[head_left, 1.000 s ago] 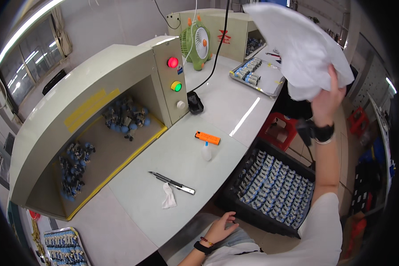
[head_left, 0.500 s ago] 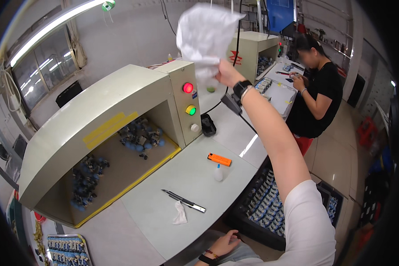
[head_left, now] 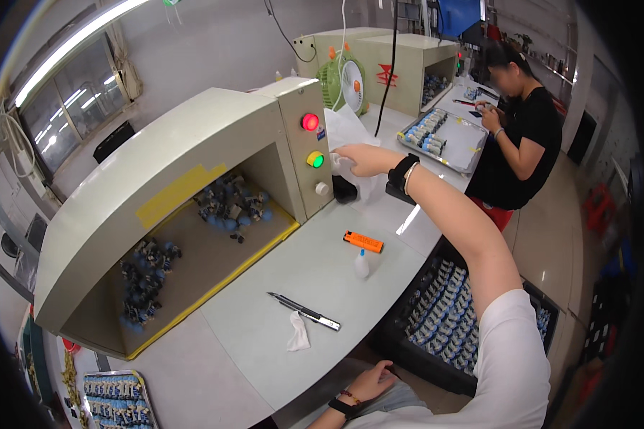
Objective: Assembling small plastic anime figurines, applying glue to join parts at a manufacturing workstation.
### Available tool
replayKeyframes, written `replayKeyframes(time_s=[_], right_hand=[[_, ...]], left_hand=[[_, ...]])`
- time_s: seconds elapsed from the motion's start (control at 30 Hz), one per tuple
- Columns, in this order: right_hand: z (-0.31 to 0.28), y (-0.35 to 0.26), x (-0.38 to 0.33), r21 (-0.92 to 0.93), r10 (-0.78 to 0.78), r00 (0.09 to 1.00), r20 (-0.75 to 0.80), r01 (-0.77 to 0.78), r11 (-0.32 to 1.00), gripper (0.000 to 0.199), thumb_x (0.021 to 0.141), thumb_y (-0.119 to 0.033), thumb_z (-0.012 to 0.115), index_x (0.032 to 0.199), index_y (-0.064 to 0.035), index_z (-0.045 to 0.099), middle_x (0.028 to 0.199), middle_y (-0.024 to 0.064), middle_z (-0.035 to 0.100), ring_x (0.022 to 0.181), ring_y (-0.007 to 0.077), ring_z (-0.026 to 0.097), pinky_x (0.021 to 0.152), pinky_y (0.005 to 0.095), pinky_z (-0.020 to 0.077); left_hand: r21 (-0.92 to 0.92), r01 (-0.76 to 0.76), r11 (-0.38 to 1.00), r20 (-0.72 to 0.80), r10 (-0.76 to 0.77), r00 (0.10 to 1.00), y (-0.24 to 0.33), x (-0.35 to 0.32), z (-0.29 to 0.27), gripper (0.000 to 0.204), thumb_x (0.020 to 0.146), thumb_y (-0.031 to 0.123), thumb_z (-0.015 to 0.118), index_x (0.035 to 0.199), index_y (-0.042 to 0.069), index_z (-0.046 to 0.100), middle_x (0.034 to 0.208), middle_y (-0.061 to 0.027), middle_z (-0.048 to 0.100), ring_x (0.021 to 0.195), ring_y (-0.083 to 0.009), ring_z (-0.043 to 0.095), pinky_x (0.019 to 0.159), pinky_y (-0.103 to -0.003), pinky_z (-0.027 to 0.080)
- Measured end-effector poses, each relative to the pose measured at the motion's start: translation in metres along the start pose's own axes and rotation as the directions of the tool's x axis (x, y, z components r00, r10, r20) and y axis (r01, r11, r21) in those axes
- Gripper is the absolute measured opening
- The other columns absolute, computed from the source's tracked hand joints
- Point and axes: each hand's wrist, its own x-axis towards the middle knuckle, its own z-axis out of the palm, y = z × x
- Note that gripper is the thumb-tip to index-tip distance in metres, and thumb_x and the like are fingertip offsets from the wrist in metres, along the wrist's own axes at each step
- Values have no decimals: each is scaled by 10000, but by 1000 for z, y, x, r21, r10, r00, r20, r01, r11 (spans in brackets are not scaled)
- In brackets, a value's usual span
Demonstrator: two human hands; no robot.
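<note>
My right hand [head_left: 363, 159] reaches out at the right end of the light-coloured box machine [head_left: 164, 154], closed on a crumpled white sheet [head_left: 345, 127]. Whether the sheet is cloth or thin plastic I cannot tell. It hangs beside the machine's button panel, partly in front of a black container [head_left: 344, 189]. My left hand [head_left: 371, 384] rests on my lap, holding nothing, its fingers loosely out. On the table lie an orange lighter-shaped item [head_left: 363, 242], a small white bottle with a blue tip [head_left: 362, 266], a black-and-silver cutter knife [head_left: 304, 311] and a small white cloth scrap [head_left: 298, 332].
Small blue-and-dark figure-like parts [head_left: 229, 204] lie in piles inside the machine. A tray of parts [head_left: 118, 400] stands at lower left, a black crate of parts [head_left: 444, 314] below the table at right. A green fan [head_left: 343, 79] stands behind; a co-worker [head_left: 519, 136] sits at far right.
My right hand has come down from high up, bringing the white sheet to beside the machine's panel. The view has shifted slightly. My left hand stays on my lap.
</note>
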Motion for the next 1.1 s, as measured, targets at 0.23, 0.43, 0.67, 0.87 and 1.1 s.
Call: replayKeyframes(time_s=[0.23,0.43,0.67,0.87,1.1], right_hand=[[-24,-24,-87,230,-97,857,-507,243,943,513,728,-182,628,1207,-95,465,1220,82,480,1126,204,445,942,325,338],[-5,-34,-270,451,285,571,-770,171,876,240,806,-97,550,1033,-21,528,996,53,547,893,109,522,800,236,411],[245,0,-421,198,618,786,-32,-601,775,630,596,-302,711,1090,3,467,1074,224,454,1032,359,435,891,384,365],[327,-3,-362,24,639,769,-6,-639,769,820,517,-392,738,1185,-45,415,1282,246,292,1209,446,235,938,581,263],[346,9,-342,-166,667,743,57,-652,740,870,430,-459,735,1176,-116,446,1326,197,240,1216,437,192,848,712,191]], left_hand=[[102,-7,995,-25,9,1000,14,-2,-7,493,805,324,570,1197,90,384,1001,-178,583,922,-302,581,772,-362,463],[-56,45,997,-48,-48,998,30,-2,-20,441,794,178,600,1179,51,426,970,-149,598,931,-233,587,796,-308,453],[-96,103,990,31,-101,994,29,6,-11,452,796,142,591,1189,20,405,991,-153,587,938,-211,577,827,-293,437],[-155,167,974,0,-170,986,34,2,-15,459,802,97,573,1208,15,376,1011,-159,576,954,-207,568,836,-296,433],[-320,261,911,-28,-284,958,18,2,-21,492,814,115,569,1237,15,339,1036,-110,534,925,-151,524,820,-267,416]])
